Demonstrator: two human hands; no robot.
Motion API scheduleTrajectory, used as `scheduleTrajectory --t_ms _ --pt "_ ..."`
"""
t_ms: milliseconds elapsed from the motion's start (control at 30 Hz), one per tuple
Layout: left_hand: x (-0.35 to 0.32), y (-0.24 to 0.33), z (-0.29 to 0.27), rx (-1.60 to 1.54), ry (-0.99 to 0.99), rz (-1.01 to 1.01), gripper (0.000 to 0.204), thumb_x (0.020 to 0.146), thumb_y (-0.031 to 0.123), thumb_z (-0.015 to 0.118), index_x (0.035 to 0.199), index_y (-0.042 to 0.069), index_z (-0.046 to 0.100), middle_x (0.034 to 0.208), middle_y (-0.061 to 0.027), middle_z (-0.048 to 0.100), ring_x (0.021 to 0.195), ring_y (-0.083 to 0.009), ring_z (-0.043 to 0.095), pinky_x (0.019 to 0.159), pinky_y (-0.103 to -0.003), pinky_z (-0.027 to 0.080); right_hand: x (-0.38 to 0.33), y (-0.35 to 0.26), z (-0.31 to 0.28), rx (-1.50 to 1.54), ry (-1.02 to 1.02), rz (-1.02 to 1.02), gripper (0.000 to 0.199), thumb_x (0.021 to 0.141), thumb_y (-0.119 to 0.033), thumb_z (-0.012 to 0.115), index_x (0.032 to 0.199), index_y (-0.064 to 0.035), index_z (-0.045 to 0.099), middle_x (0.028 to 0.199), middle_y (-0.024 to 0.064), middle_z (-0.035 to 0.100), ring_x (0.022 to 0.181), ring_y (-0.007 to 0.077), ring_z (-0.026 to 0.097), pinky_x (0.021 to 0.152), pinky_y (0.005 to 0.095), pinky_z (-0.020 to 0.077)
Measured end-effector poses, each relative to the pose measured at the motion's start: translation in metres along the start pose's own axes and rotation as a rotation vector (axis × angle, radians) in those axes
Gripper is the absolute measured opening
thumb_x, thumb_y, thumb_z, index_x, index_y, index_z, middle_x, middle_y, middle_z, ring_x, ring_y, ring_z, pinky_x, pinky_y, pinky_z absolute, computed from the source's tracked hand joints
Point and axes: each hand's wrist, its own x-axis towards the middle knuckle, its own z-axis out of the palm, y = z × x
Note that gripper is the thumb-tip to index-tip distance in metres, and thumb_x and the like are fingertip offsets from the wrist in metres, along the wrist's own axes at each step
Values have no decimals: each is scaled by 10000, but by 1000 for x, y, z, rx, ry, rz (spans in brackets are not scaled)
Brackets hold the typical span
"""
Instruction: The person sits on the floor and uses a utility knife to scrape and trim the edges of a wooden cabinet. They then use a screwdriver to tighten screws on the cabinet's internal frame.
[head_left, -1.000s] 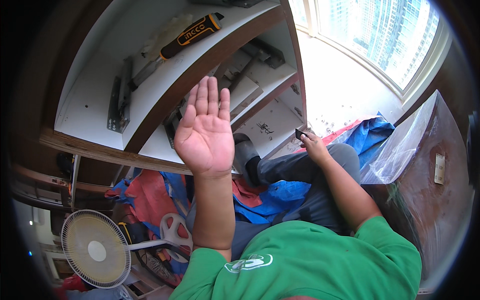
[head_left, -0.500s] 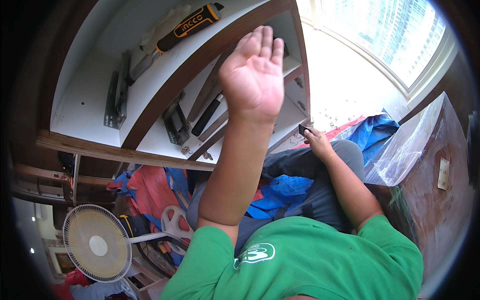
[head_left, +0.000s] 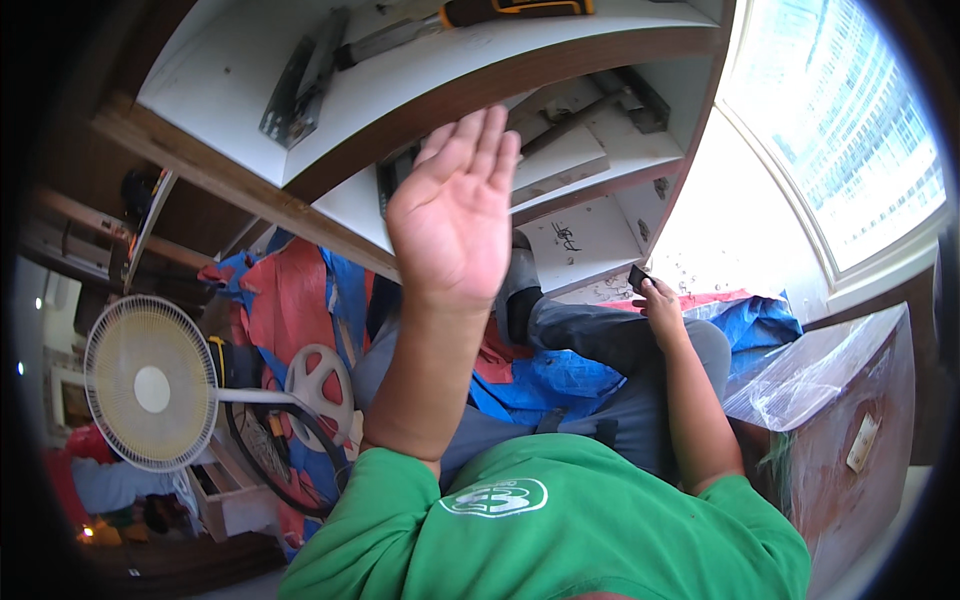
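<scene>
Object (head_left: pixel 637 279), small and black, at tip of right grip (head_left: pixel 661 303)

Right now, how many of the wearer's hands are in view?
2: the left hand, raised open in front of the cabinet, and the right hand, near a bent knee, holding a small dark object.

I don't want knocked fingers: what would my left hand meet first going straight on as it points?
Most likely the brown front edge of the shelf, just ahead of your left hand in the picture; one view leaves the depth unclear.
</scene>
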Motion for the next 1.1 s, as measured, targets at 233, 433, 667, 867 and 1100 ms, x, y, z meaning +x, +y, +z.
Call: scheduleTrajectory --t_ms 233,433,667,867,1100 --pt "-37 73 -32 88 23 174 570 981 54 460 1433 -186 210 1571 -316 198 1490 -421 189 1251 -522 165 -2 -3 2 -51 8 13 393 1025 -323 506 1252 -20 612 1082 98 703 852 175 684 695 280 493" --pt "-51 102 -46 16 25 206 570 985 70 460 1429 -190 214 1567 -324 202 1497 -416 169 1251 -519 160 -6 -4 3 -78 41 -52 398 1021 -320 520 1248 -5 607 1077 107 702 846 185 694 669 262 495" --pt "-52 106 -45 -81 38 169 564 976 73 483 1418 -185 247 1572 -313 212 1499 -407 174 1248 -520 161 -14 -9 6 -126 52 -136 407 1035 -306 505 1238 33 599 1078 139 701 817 214 714 659 283 523" --pt "-49 92 -35 -99 84 154 457 951 87 541 1340 -106 398 1531 -259 338 1460 -375 297 1218 -511 251 -49 -43 19 345 94 -54 389 1018 -311 490 1276 -26 543 1133 135 694 896 263 702 745 352 544" --pt "-50 50 -73 247 -58 14 536 971 181 565 1436 -46 423 1523 -209 413 1452 -266 345 1178 -409 273 -103 -154 63 548 -87 -304 419 1021 -331 478 1291 -17 544 1182 168 669 971 255 656 829 385 536"
